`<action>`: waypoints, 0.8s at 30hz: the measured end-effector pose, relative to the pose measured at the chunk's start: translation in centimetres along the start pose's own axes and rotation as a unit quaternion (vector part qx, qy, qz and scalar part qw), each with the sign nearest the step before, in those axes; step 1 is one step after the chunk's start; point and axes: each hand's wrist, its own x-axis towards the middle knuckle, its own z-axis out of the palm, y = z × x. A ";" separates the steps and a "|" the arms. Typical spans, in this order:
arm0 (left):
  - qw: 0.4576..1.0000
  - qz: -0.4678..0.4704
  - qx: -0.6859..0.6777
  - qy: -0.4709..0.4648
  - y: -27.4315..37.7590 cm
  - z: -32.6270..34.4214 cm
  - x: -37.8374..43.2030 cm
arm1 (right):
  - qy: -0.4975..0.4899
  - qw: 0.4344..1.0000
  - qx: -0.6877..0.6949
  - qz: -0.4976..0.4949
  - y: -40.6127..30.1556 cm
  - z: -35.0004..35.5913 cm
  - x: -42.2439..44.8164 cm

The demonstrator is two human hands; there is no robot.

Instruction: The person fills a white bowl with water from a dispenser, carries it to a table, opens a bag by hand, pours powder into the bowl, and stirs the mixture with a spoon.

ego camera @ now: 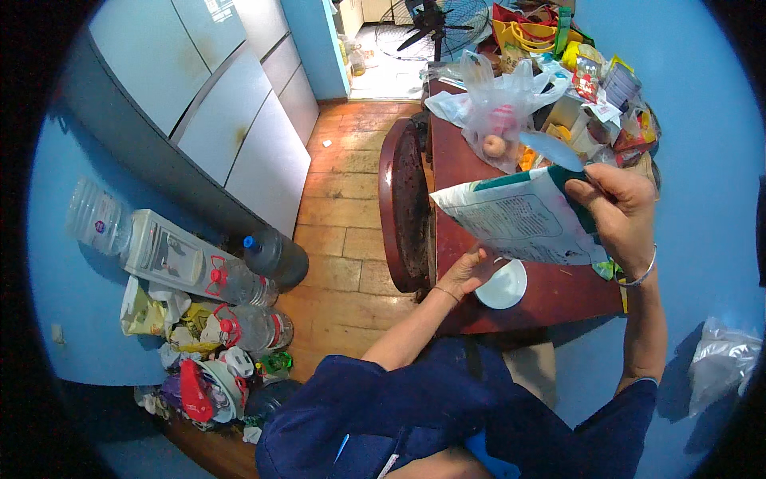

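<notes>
My right hand (616, 203), raised over the dark red table (574, 293), grips the upper end of a white and green printed packet (520, 215), tilted above a white bowl (504, 284). A pale translucent bluish piece (552, 151), perhaps a lid or a spoon, sticks out by the fingers of that hand. Lower down, my left hand (467, 273) is beside the bowl's left rim, under the packet's lower edge; the packet hides part of its fingers, so its hold on the bowl or packet cannot be told. The bowl's contents cannot be made out.
Plastic bags (508, 102) with a round fruit and many packets crowd the table's far part. A wooden chair (398, 203) stands at its left side. Bottles (257, 326) and bags line the left wall by a large cabinet (239, 132). A fan (428, 27) stands beyond the table.
</notes>
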 end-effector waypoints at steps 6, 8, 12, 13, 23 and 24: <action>0.991 -0.021 0.122 0.049 1.0 1.4 -1.0 | 0.017 0.996 0.013 0.086 2.5 -1.7 -0.5; 0.981 -0.043 0.154 0.108 0.9 2.0 -1.8 | -0.013 0.990 0.034 0.138 3.1 -2.6 -0.8; 0.969 0.029 0.149 0.197 1.8 1.2 -3.3 | 0.088 0.971 0.181 0.131 8.0 -2.4 -2.8; 0.970 0.033 0.137 0.196 2.7 0.7 -3.9 | 0.133 0.969 0.156 0.135 9.9 -2.6 -3.8; 0.963 0.077 0.184 0.179 5.7 0.1 -6.8 | 0.152 0.748 0.302 0.571 27.5 14.7 -25.8; 0.964 0.079 0.177 0.183 6.0 0.3 -7.0 | 0.139 0.748 0.318 0.565 27.5 15.2 -25.6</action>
